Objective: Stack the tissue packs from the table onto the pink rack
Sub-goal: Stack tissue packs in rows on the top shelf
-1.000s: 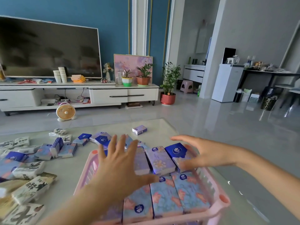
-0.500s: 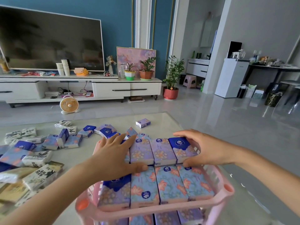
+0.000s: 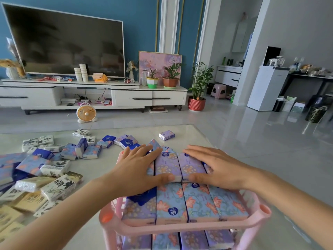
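the pink rack (image 3: 180,229) stood at the near edge of the surface (image 3: 189,134). its top tier carried two rows of tissue packs, lying flat and edge to edge. the front row (image 3: 198,202) comprised four packs: three light blue with orange flowers, and one at the left with a dark blue end. the back row (image 3: 167,165) showed lilac wrappers with small orange flowers (its outer packs were mostly covered by the hands). further packs (image 3: 192,239) lay on the tier below. loose packs (image 3: 54,159) in blue, white and tan wrappers lay scattered on the surface left of the rack.

the left hand (image 3: 137,168) lay flat on the left end of the back row, fingers straight and slightly spread, thumb along the row's near edge. the right hand (image 3: 214,168) lay flat on the right end in the same manner.

half a second earlier, the right hand had been curled round the dark blue pack at the right end of the back row; it was now flattened over that end. the left hand remained flat. one second earlier, both hands had been raised above the packs with fingers spread.
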{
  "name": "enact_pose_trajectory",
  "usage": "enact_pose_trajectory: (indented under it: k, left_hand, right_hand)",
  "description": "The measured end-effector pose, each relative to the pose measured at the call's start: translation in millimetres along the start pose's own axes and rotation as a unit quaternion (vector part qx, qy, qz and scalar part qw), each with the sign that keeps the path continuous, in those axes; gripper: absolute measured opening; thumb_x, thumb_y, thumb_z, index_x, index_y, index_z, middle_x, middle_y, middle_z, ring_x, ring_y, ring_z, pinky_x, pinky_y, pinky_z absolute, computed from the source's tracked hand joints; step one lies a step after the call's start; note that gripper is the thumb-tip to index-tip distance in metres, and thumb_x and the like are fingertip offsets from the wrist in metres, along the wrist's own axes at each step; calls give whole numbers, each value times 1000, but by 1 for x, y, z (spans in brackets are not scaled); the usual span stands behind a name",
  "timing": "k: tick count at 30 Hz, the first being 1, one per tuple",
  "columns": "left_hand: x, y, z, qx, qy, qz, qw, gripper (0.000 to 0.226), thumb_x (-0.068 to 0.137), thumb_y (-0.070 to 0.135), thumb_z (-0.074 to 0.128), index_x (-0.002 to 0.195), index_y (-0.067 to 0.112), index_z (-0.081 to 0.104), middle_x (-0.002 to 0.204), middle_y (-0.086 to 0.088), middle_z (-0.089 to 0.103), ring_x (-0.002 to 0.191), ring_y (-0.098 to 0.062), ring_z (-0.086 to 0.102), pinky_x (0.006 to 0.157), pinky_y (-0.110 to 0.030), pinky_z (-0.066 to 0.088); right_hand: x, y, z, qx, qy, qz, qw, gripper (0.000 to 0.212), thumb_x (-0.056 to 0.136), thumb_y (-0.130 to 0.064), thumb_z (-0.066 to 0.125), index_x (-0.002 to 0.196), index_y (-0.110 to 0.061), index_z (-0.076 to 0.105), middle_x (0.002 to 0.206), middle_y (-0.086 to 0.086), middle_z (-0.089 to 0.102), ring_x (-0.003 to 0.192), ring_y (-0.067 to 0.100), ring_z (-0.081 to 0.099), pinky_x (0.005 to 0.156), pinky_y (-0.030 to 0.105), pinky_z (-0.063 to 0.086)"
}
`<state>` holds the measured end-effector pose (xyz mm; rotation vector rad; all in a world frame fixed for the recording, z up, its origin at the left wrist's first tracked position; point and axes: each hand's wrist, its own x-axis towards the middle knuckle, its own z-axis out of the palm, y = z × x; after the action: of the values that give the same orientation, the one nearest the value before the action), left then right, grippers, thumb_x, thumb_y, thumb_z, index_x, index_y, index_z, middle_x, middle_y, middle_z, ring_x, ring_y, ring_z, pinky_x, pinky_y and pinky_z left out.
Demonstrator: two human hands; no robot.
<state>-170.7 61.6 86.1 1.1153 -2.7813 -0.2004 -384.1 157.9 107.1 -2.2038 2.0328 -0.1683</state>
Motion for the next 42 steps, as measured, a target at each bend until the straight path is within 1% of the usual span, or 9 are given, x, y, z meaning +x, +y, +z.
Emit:
enact_pose_trajectory:
  k: [11, 18, 22, 24, 26, 30, 33, 36, 42]
  left_hand:
    - [2, 0, 6, 43, 12, 31, 999, 131, 33, 88, -29, 148, 34, 1, 156, 13, 2, 144, -10, 0, 117, -35, 0]
    - [-2, 5, 0, 31, -2, 27, 999, 111, 53, 86, 3, 148, 28, 8, 155, 13, 8, 143, -10, 4, 118, -40, 1]
    - [-3, 7, -6, -15, -12, 28, 999, 105, 62, 86, 5, 149, 26, 4, 156, 13, 0, 143, -5, -6, 116, -46, -6]
    - [-5, 1, -18, -108, 12, 37, 993, 105, 60, 88, -2, 148, 31, 3, 154, 20, -2, 138, 4, -12, 116, -43, -10]
    - [-6, -14, -34, -157, 77, 31, 984, 105, 59, 90, -6, 147, 35, 10, 146, 27, 7, 133, 9, -3, 116, -36, -5]
    - [4, -58, -54, -173, 156, -45, 971, 66, 87, 61, 22, 138, 23, 40, 142, 3, 41, 123, -15, 43, 102, -31, 33]
    - [16, -84, -44, -159, 120, -73, 977, 40, 95, 40, 40, 129, 21, 49, 134, 0, 49, 104, -14, 52, 88, -25, 38]
    - [37, -99, -23, -137, 74, -66, 986, 33, 96, 33, 45, 125, 21, 52, 131, 1, 52, 112, -14, 50, 88, -22, 35]
    - [112, -110, 24, -123, 19, -73, 989, 36, 94, 25, 48, 126, 9, 51, 130, -7, 52, 114, -19, 49, 89, -23, 36]
  right_hand:
    - [1, -3, 11, -94, 21, -13, 995, 82, 72, -75, 13, 145, -41, -5, 156, -18, -1, 141, 1, 2, 101, 11, -4]
    - [1, -11, 9, -111, 23, -16, 993, 87, 70, -75, 15, 147, -37, -1, 154, -19, 5, 139, 2, 7, 94, 5, -3]
    - [1, -5, 4, -68, -2, -25, 997, 81, 72, -78, 19, 142, -46, -6, 148, -29, -4, 131, -18, -15, 86, -6, -22]
    - [1, -2, -4, 3, -17, -19, 1000, 78, 65, -87, 13, 134, -57, -8, 142, -38, -10, 121, -29, -22, 94, -4, -17]
    - [4, 1, -16, 90, -3, 6, 996, 81, 59, -93, 15, 132, -63, -2, 138, -45, -3, 122, -31, -10, 104, 3, -2]
    - [32, 0, -36, 187, 50, 31, 981, 101, 53, -96, 24, 141, -46, 20, 141, -27, 28, 129, -9, 28, 99, 9, 22]
    - [73, -4, -45, 156, 55, 44, 985, 84, 72, -79, 30, 140, -31, 32, 137, -12, 43, 119, 0, 42, 92, 10, 32]
    - [122, 2, -40, 88, 16, 71, 993, 60, 87, -55, 44, 137, -24, 37, 135, 1, 49, 119, 12, 49, 101, 27, 38]
    - [204, 16, -5, -31, -156, 122, 980, 61, 89, -47, 53, 138, -17, 36, 136, 4, 48, 116, 20, 50, 94, 27, 40]
